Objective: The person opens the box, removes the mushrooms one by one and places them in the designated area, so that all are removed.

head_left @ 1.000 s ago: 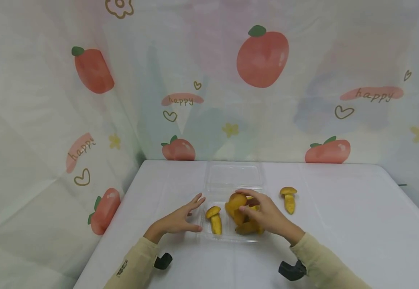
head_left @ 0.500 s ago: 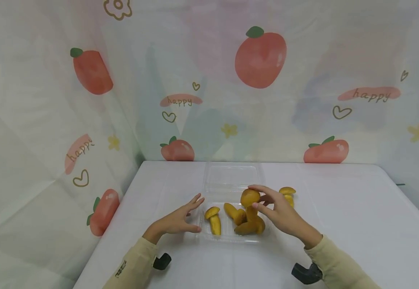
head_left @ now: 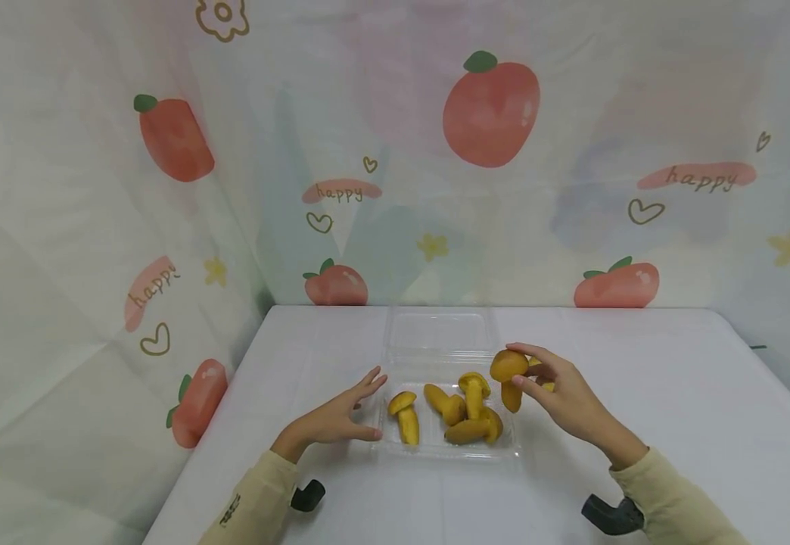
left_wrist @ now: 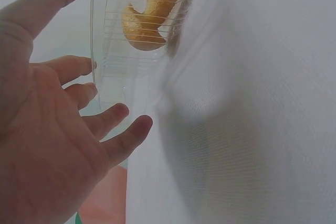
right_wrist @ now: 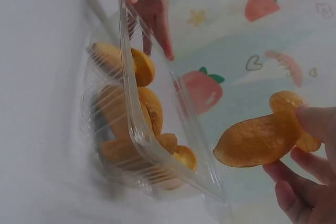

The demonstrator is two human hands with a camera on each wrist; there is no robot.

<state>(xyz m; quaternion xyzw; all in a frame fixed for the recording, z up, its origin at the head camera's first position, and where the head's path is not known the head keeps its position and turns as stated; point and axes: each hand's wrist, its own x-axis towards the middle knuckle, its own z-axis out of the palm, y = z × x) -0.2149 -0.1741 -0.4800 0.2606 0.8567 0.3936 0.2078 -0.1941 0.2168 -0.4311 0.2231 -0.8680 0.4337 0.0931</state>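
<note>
In the head view my right hand (head_left: pixel 565 393) pinches a yellow-brown mushroom (head_left: pixel 509 366) by its cap, stem hanging down, over the right rim of a clear plastic box. The right wrist view shows that mushroom's stem (right_wrist: pixel 257 141) beside the box wall. Several like mushrooms lie in the clear box (head_left: pixel 429 453), one mushroom (head_left: pixel 405 418) alone at its left and the others grouped at its right. My left hand (head_left: pixel 330 418) has its fingers spread at the box's left side; in the left wrist view its fingertips (left_wrist: pixel 84 65) are right at the rim.
The box's clear lid (head_left: pixel 441 330) lies folded back behind it. Another mushroom (head_left: pixel 548 386) is on the white table (head_left: pixel 654 378), mostly hidden behind my right hand. A fruit-patterned cloth (head_left: pixel 395 151) hangs along the table's back and left.
My right hand has lifted the mushroom off the group in the box and carried it rightward to the box's right rim. The left hand has stayed in place.
</note>
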